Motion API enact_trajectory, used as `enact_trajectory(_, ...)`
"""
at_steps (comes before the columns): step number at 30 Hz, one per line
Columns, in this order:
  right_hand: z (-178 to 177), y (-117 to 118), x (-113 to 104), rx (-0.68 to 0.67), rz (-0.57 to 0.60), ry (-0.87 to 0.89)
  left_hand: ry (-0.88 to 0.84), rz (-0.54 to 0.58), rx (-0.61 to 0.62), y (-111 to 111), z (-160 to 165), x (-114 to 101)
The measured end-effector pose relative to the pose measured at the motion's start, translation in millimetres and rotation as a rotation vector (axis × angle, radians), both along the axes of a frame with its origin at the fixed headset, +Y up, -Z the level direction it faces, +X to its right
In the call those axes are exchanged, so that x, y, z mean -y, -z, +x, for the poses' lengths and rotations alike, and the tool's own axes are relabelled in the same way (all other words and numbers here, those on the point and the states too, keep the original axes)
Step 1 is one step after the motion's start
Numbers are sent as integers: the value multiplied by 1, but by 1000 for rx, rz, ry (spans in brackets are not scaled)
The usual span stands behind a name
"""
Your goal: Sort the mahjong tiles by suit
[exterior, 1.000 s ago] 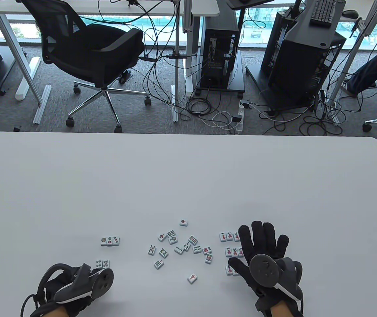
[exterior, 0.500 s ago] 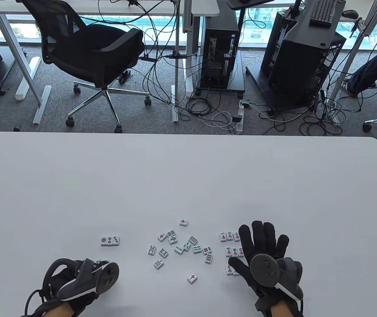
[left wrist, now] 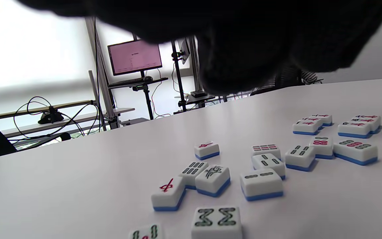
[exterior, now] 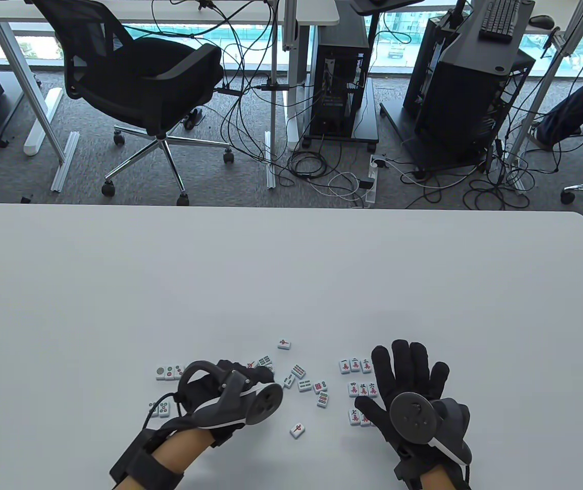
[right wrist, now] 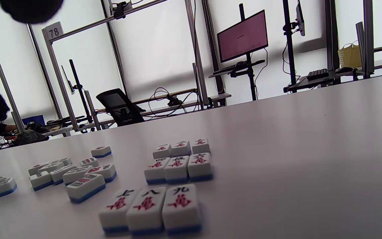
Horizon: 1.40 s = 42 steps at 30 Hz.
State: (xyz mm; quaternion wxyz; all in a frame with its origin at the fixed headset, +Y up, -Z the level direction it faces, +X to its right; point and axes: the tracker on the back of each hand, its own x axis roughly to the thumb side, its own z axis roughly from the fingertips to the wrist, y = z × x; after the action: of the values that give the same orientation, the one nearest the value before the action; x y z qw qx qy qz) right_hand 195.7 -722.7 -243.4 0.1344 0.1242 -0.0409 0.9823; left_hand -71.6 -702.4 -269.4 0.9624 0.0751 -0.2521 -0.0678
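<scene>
Left hand (exterior: 230, 390) over loose mahjong tiles (exterior: 304, 385), lower centre of table view; finger state cannot tell, tracker hides them. Right hand (exterior: 408, 380) spread flat beside character-tile rows (exterior: 355, 390), lower right. Advice: pick one circle tile cleanly, avoid nudging neighbours, carry left to circle-tile row (exterior: 168, 371).

**Open table above, tiles crowd the bottom**

You have bare table (exterior: 291, 265) across the frame's upper half. Loose tiles (exterior: 307, 384) block bottom centre; the character-tile rows (exterior: 356, 390) hem the lower right, circle tiles (exterior: 168, 372) the lower left.
</scene>
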Motion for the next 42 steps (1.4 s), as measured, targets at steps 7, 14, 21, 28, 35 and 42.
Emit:
enact_trajectory(7, 4, 0, -2, 10, 5, 17, 31, 0, 120, 24, 60, 17)
enact_trajectory(14, 5, 0, -2, 14, 5, 29, 216, -47, 148, 36, 87, 31)
enact_trajectory(21, 9, 1, -4, 28, 8, 46, 247, -87, 147, 45, 100, 38)
enact_trajectory(28, 10, 1, -4, 33, 6, 42, 261, -164, 137, 56, 109, 51)
enact_trajectory(35, 10, 1, -4, 32, 5, 40, 218, -182, 56, 78, 107, 52)
enact_trajectory(42, 11, 1, -4, 35, 7, 52, 277, -269, 95, 80, 101, 39)
